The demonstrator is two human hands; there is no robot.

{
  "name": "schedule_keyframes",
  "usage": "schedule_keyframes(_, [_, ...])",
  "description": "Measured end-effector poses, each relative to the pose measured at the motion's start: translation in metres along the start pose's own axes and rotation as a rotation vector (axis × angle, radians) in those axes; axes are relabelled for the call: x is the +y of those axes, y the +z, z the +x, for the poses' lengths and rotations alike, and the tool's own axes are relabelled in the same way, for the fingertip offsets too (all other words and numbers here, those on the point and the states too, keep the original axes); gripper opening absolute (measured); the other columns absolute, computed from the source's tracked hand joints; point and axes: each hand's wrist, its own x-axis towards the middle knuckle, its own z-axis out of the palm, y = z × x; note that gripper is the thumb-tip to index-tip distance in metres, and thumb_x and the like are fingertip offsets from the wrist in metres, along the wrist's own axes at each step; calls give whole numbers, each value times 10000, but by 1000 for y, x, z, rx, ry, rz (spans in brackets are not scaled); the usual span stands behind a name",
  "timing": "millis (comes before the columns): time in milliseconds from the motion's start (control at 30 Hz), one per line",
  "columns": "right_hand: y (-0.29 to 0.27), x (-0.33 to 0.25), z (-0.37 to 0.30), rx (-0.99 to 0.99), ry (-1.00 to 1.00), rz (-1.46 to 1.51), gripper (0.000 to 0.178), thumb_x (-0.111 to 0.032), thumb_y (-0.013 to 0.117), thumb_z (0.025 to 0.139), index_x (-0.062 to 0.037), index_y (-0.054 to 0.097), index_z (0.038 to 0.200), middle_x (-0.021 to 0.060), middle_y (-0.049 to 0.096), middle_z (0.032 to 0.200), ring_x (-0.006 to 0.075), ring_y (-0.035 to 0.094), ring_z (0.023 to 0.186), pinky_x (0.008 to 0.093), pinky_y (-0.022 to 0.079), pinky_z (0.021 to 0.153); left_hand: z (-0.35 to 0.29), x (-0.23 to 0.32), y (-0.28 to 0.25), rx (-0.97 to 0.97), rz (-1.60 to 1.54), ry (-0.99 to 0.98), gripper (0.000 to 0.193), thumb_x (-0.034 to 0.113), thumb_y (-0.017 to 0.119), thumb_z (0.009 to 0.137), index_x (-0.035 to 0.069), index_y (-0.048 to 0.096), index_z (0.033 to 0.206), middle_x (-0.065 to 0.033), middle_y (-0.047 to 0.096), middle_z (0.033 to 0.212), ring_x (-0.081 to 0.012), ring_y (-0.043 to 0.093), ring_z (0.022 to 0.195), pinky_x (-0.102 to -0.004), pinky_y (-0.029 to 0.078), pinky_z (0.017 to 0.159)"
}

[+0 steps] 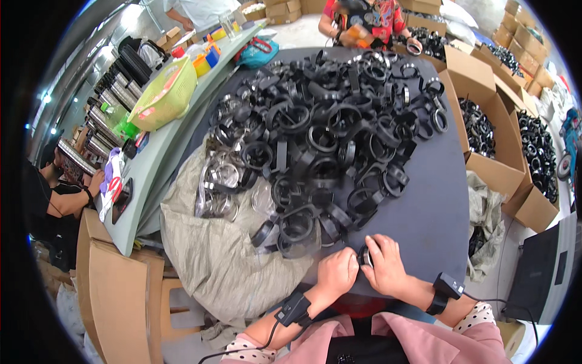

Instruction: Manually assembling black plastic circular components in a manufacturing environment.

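At the table's near edge, my right hand (pixel 386 264) is closed around a black ring-shaped part (pixel 365 256); its fingers cover much of it. Just left of the ring is my left hand (pixel 337 272), curled with thumb and fingers pressed together; whatever it may grip is hidden. Beyond both hands spreads a large heap of black plastic ring parts (pixel 321 138), several with flat strap-like arms. See-through round pieces (pixel 225 175) lie along the heap's left side. The dark grey table (pixel 445 200) carries all of these.
A pale woven sack (pixel 206 267) drapes over the table's left edge. Left of it runs a long green bench (pixel 159 159) with a yellow-green basket (pixel 163 94). Cardboard boxes (pixel 494 170) of black parts stand at right. Co-workers are at far left (pixel 60 200) and across the table (pixel 379 21).
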Motion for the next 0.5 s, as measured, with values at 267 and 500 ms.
schedule_keyframes(267, [-4,9,13,39,-15,34,712,-211,706,761,27,412,1365,246,444,1242,413,461,1111,492,374,940,12,-5,2,31,-18,11,143,112,484,917,28,566,836,-171,585,687,-378,604,649,-449,464,575])
schedule_keyframes(500, [-8,19,9,55,37,213,544,-202,582,869,24,423,1338,240,461,1236,402,475,1107,460,378,976,9,-6,5,38,9,11,151,118,482,920,26,570,838,-165,585,669,-373,609,638,-442,467,571])
